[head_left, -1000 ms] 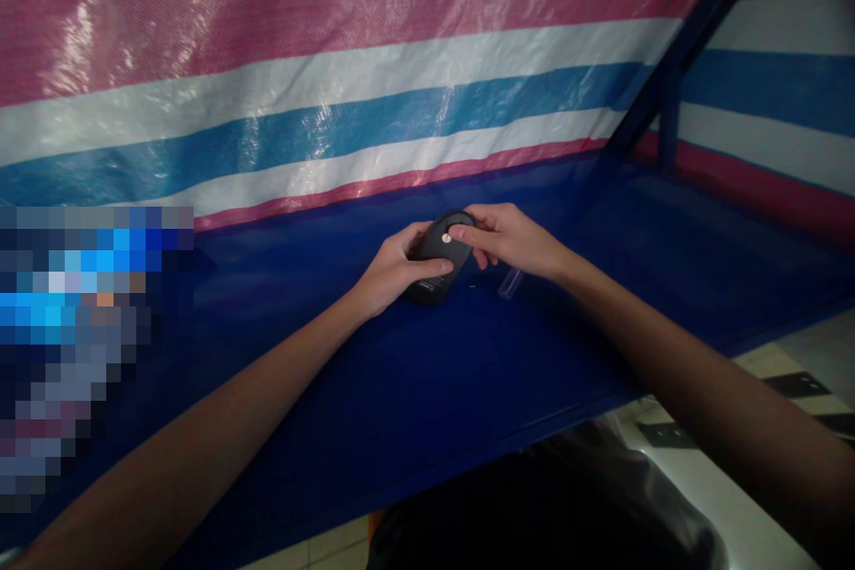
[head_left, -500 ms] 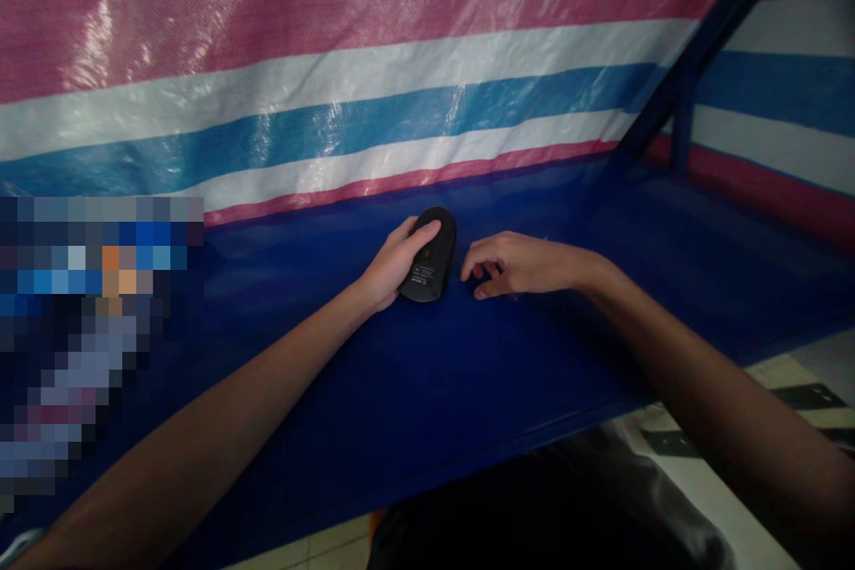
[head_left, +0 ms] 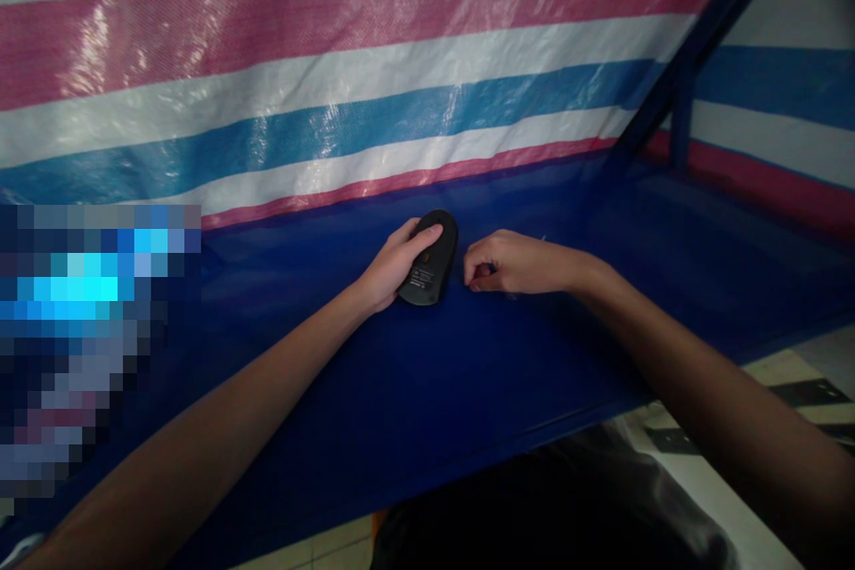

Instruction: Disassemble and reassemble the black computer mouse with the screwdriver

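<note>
Left hand: my left hand [head_left: 391,272] is gripping a black oval plastic computer mouse [head_left: 433,260], fingers wrapping under its far side and thumb lying across the face turned up to me.
Mouse: it is tilting on its side edge against my left palm, underside showing, its lower end resting on the dark blue flat table top [head_left: 434,374].
Writing: the underside is carrying a small pale printed label and an orange spot; the lettering is too small to read.
Right hand: my right hand [head_left: 514,263] is resting on the table top just to the right of the mouse, not touching it, fingers curling in with the tips bunching together; I cannot tell whether they are pinching anything.
Beyond my hands: a glossy woven tarpaulin [head_left: 334,62] in pink, white and blue stripes is hanging.
Far right: a blue metal post [head_left: 681,120] is standing.
</note>
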Demonstrator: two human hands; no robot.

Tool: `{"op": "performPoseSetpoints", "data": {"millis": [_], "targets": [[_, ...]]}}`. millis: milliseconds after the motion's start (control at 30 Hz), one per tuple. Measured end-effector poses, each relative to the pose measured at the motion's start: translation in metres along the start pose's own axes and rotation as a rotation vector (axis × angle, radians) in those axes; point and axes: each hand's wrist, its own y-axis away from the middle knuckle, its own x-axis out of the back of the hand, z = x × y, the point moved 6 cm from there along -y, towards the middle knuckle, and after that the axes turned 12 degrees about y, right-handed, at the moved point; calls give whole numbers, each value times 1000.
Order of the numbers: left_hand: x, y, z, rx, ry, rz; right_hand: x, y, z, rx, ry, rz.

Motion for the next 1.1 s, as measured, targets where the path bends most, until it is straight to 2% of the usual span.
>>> {"op": "performPoseSetpoints", "data": {"millis": [567, 767, 1000, 1100], "targets": [[0, 0, -2, 19, 11, -25, 2, 6, 6, -60, 48, -25], [2, -1, -4, 89, 4, -89, 12, 12, 10, -11, -48, 103], [-19, 14, -7, 302, -48, -345, 25, 13, 9, -71, -261, 305], [-21, 15, -9, 329, -19, -342, 23, 10, 4, -66, -245, 327]]}}
